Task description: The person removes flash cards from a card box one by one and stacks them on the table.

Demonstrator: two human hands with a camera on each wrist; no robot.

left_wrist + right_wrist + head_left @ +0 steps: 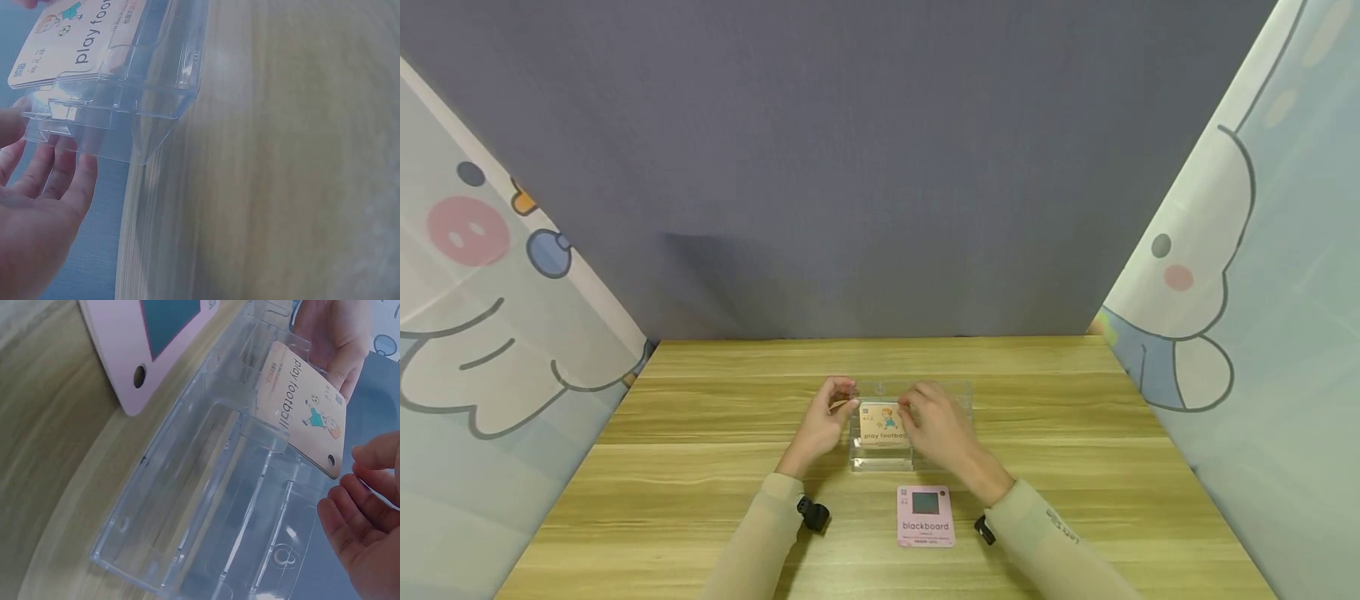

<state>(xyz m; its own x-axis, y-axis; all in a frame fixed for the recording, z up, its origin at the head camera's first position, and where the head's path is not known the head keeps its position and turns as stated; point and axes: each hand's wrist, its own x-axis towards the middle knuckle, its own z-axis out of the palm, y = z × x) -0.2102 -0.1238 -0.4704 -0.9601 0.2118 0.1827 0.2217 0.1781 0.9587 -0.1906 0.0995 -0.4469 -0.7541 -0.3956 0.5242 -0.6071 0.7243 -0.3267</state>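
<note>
A clear plastic card holder with stepped compartments stands on the table. In its left compartment leans a cream card reading "play football", which looks like a thin stack in the right wrist view. My left hand holds the holder's left side, thumb at the edge and fingers behind the clear wall. Close to the card's upper right corner is my right hand, its fingers loosely bent with nothing between them. The holder's right compartments show bare plastic; the right hand partly covers them in the head view.
A pink "blackboard" card lies face up on the wooden table, in front of the holder and between the forearms. Behind the table hangs a dark grey-blue curtain. Cartoon-printed curtains flank both sides.
</note>
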